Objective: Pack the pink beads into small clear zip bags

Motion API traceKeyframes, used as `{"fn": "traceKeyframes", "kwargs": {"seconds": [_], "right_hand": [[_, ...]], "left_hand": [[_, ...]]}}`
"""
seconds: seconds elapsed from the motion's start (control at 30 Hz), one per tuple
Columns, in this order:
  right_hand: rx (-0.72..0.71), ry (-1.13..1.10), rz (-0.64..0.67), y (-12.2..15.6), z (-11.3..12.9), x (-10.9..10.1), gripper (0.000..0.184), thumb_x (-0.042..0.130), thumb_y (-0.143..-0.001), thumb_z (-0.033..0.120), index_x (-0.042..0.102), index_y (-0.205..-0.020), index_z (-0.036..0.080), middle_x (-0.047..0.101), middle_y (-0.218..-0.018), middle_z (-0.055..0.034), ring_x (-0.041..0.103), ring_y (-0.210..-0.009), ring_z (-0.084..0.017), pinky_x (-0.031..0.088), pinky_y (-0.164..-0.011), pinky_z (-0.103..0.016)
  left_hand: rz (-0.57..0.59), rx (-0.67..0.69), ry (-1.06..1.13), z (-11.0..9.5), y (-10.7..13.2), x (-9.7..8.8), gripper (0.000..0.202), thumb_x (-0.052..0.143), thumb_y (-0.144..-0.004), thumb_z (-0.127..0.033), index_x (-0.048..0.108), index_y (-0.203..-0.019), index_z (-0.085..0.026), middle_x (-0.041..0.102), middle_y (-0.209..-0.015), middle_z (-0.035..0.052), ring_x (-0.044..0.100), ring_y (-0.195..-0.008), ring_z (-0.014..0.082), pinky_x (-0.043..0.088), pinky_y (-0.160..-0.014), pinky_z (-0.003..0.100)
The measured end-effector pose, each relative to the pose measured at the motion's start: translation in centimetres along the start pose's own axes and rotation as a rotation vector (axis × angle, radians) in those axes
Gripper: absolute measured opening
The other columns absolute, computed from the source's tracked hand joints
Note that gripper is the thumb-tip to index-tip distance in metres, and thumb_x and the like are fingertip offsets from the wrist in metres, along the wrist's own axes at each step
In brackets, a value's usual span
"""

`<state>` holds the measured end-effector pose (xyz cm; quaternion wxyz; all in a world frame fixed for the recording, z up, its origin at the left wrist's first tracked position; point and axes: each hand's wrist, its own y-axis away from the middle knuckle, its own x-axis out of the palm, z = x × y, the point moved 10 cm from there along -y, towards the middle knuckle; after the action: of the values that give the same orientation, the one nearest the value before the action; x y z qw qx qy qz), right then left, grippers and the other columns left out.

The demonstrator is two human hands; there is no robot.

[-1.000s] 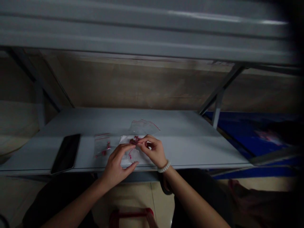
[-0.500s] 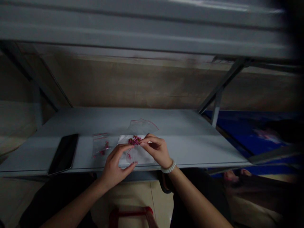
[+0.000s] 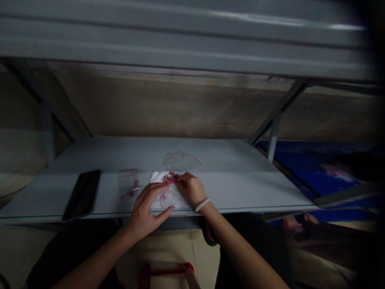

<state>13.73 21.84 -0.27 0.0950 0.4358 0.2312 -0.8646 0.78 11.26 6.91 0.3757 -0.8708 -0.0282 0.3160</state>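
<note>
No words, labels, brands, numbers or signs can be read anywhere in this view. The small clear zip bags (image 3: 180, 161) lying on the grey metal shelf (image 3: 234, 192) show only red lines along their edges, with no legible print, and the dark phone (image 3: 81, 196) near the shelf's front left edge shows nothing readable on its face.
</note>
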Motion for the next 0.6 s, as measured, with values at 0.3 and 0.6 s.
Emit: {"fn": "traceKeyframes", "kwargs": {"seconds": [0.3,0.6], "right_hand": [[0.010,0.045,-0.008,0.09,-0.12,0.14,0.009,0.061,-0.078,0.011,0.067,-0.080,0.018,0.063,-0.082,-0.0053,0.058,-0.068,-0.015,0.042,-0.063,-0.024],[0.044,0.030,-0.011,0.06,-0.56,0.06,0.010,0.061,-0.077,0.010,0.068,-0.077,0.017,0.064,-0.078,-0.0058,0.058,-0.067,-0.015,0.043,-0.063,-0.025]], "left_hand": [[0.008,-0.007,0.008,-0.06,-0.10,-0.04,0.047,0.068,-0.076,-0.018,0.052,-0.119,-0.022,0.063,-0.111,0.0099,0.058,-0.106,0.0239,0.050,-0.091,0.041],[0.014,-0.024,0.006,0.52,0.04,0.13,0.046,0.067,-0.076,-0.019,0.052,-0.119,-0.022,0.063,-0.111,0.0095,0.058,-0.106,0.0238,0.049,-0.092,0.042]]}}
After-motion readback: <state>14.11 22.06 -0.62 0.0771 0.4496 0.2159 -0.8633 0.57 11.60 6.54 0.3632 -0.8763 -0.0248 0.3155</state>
